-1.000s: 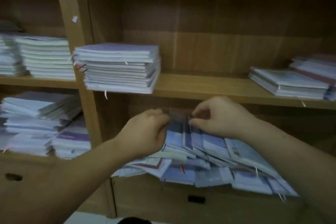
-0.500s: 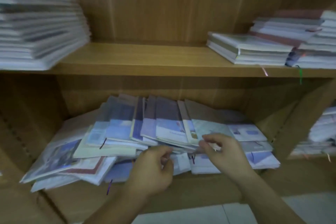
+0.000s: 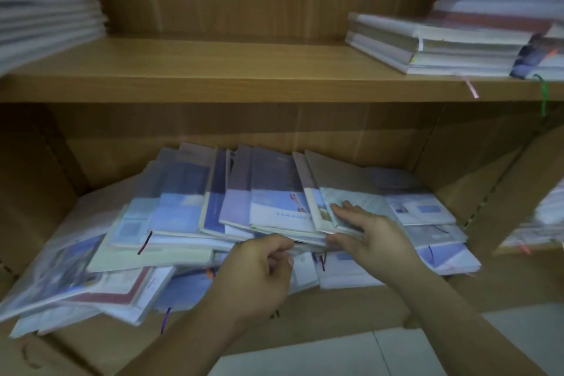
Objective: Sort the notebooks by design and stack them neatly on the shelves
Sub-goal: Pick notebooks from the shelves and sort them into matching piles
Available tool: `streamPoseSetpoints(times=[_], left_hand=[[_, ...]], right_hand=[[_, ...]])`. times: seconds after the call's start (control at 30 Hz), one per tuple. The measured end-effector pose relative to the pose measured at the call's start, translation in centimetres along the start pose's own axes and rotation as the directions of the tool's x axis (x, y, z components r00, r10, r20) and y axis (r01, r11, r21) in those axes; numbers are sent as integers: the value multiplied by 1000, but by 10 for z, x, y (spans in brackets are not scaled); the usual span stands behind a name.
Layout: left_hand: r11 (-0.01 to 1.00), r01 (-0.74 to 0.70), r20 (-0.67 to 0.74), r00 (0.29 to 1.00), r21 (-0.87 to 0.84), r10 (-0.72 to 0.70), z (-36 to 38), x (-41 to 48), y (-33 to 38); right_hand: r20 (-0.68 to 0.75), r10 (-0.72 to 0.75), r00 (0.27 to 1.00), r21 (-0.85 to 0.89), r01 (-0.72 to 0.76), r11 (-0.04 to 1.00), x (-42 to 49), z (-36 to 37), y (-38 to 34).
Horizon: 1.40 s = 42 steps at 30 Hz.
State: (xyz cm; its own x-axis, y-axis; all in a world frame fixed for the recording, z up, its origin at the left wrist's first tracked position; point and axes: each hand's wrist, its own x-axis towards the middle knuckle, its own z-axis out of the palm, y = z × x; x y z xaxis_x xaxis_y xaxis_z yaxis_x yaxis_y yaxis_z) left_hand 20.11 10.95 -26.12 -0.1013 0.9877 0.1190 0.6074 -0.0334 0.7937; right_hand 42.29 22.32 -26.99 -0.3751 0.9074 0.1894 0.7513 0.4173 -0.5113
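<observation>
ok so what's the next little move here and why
Probably draw the pale notebook free of the pile: the right hand pinches its front edge, fingers on top, thumb beneath, and the left hand sits curled at the pile's edge, placed to steady it. The upper shelf has bare board for a stack.

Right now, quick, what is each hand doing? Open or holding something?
Left hand: fingers curled at the edge of the notebook pile; grip cannot be told.
Right hand: pinches the pale green notebook, fingers above, thumb below.
</observation>
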Motion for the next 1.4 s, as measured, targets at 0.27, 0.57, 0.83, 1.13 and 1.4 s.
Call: streamPoseSetpoints(times=[0.27, 0.57, 0.83, 1.13, 1.4], left_hand=[[975, 62, -25, 997, -213, -69, 15, -1, 16], [607, 447, 184, 876, -657, -446, 23, -1, 43], [630, 481, 216, 865, -610, -452, 22, 1, 40], [697, 454, 220, 888, -555, -404, 21, -5, 36], [856, 407, 115, 913, -319, -392, 31, -15, 37]], right_hand=[[-239, -360, 902, -301, 284, 911, -24, -5, -22], [-62, -373, 926, -11, 373, 928, -55, -3, -49], [-82, 391, 917, -12, -394, 919, -46, -30, 11], [107, 532, 840, 363, -531, 766, -54, -8, 16], [149, 447, 882, 255, -471, 844, -57, 5, -1]])
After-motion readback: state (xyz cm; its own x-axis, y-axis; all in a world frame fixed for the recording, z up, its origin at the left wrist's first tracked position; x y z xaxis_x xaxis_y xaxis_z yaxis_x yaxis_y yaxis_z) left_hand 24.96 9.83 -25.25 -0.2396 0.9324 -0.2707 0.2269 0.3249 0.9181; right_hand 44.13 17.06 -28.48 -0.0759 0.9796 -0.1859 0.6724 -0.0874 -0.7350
